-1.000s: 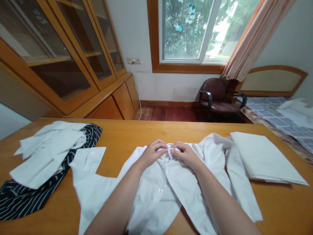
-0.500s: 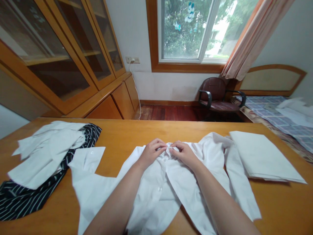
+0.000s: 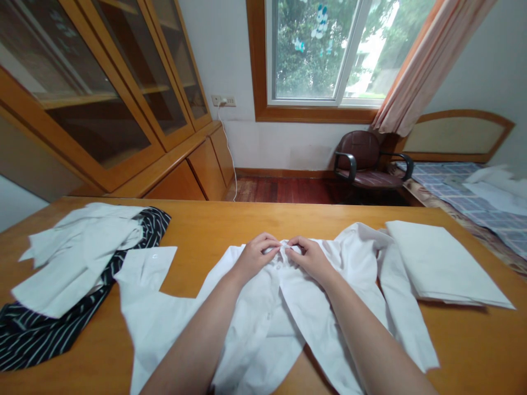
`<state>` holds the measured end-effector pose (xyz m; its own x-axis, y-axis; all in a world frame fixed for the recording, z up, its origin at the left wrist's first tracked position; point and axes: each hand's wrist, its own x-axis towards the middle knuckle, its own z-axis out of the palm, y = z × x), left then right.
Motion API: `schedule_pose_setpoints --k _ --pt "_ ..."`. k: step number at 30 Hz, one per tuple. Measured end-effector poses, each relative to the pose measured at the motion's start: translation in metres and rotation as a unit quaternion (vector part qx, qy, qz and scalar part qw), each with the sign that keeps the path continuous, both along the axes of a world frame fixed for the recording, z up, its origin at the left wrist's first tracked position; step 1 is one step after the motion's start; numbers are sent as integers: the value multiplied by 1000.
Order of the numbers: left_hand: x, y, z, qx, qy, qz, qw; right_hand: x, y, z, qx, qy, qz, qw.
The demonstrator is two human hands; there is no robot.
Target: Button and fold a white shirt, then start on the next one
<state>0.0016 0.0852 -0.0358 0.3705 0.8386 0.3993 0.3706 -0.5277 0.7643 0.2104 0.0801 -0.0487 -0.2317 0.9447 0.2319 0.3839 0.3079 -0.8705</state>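
A white button-up shirt (image 3: 255, 318) lies spread on the wooden table (image 3: 206, 219), its front towards me and its lower edges parted. At the collar, my left hand (image 3: 260, 253) pinches the cloth from the left. My right hand (image 3: 307, 255) grips the other side of the collar, its fingertips almost meeting those of the left. The small bit of cloth or button between the fingertips is mostly hidden. One sleeve with its cuff stretches out to the left, and the other sleeve lies bent on the right.
Crumpled white clothing (image 3: 78, 247) rests on a black striped cloth (image 3: 53, 334) at the left. To the right lies a folded white cloth (image 3: 448, 266). Beyond the table stand a glass-door cabinet (image 3: 119, 82), a maroon armchair (image 3: 364, 159) and a bed (image 3: 473, 186).
Both hands stay at the collar with hardly any visible movement. The shirt and the other cloths lie as before.
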Motion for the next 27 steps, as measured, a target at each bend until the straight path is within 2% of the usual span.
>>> schedule_pose_setpoints --k 5,15,27 --pt "0 1 -2 1 5 6 1000 1 0 3 53 0 15 998" --pt "1 0 -2 3 8 4 1000 0 0 9 85 5 5 996" --pt "0 3 -9 36 16 -7 999 0 1 -3 99 -39 20 994"
